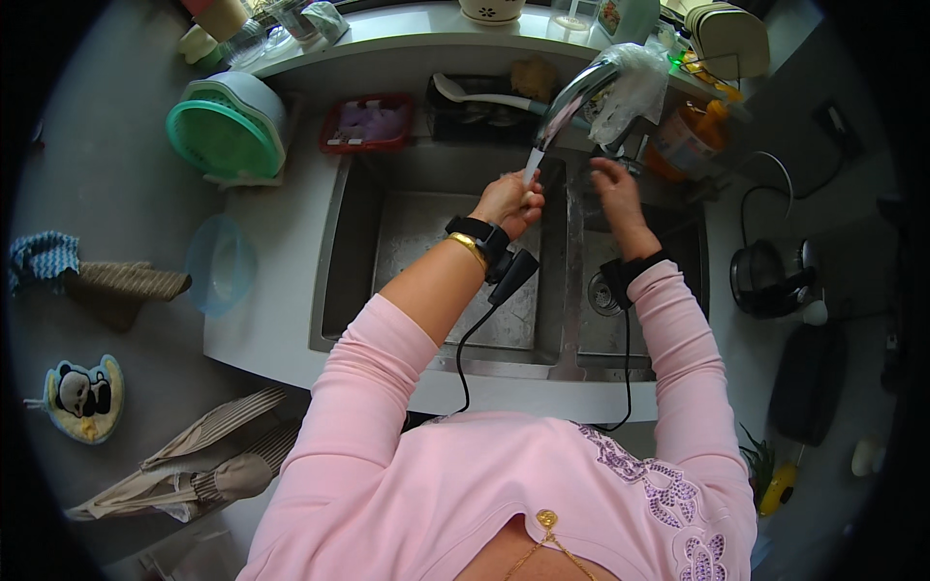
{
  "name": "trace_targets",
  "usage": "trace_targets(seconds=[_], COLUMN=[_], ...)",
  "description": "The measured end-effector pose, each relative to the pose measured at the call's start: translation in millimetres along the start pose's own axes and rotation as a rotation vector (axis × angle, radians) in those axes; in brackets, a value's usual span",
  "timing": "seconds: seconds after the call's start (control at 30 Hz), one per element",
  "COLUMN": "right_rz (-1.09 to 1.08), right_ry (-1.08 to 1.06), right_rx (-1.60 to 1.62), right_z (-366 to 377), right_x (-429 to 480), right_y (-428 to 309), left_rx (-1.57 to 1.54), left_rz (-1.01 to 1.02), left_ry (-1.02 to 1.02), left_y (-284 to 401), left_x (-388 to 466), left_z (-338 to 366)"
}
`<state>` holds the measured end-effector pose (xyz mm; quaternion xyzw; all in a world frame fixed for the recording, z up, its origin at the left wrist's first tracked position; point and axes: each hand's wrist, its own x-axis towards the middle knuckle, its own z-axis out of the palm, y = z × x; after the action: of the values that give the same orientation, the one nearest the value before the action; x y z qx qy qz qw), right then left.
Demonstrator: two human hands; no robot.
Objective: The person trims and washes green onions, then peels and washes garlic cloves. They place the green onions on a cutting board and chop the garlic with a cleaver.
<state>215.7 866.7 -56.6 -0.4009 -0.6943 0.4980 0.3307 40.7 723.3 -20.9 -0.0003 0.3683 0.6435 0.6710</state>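
Note:
A stream of water runs from the chrome faucet (574,102) onto my left hand (511,203), which is over the large sink basin (450,210). Its fingers are curled. Something small and pale may be among them, but I cannot tell it from the fingertips. My right hand (621,200) is raised over the smaller basin (603,250), just in front of the dark faucet base (617,161). Its fingers are slightly blurred and apart, with nothing seen in them. Whether they touch the faucet base is unclear.
Behind the sink are a red tray (367,123), a black rack (465,109) with a white-headed spoon, and an orange pump bottle (686,138). A clear plastic bag (632,87) hangs on the faucet. Colanders (229,131) and a blue bowl (221,265) are left; a glass pot (763,279) is right.

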Motion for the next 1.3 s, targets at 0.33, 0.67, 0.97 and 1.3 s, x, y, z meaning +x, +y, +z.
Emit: trace_targets(seconds=[0.33, 0.67, 0.97, 1.3], right_rz=[0.075, 0.054, -0.677, -0.518], right_ry=[0.261, 0.084, -0.084, -0.027], right_rx=[-0.160, -0.273, 0.056, 0.084], right_z=[-44, -68, 2, 64], right_x=[78, 43, -84, -174], right_y=[50, -4, -124, -110], left_rx=[-0.030, 0.035, 0.395, 0.627], left_rz=[0.014, 0.123, 0.355, 0.736], left_ry=[0.093, 0.093, -0.239, -0.217], left_y=[-6, -17, 16, -28], left_x=[-7, -2, -87, -123], left_z=[6, 29, 28, -41])
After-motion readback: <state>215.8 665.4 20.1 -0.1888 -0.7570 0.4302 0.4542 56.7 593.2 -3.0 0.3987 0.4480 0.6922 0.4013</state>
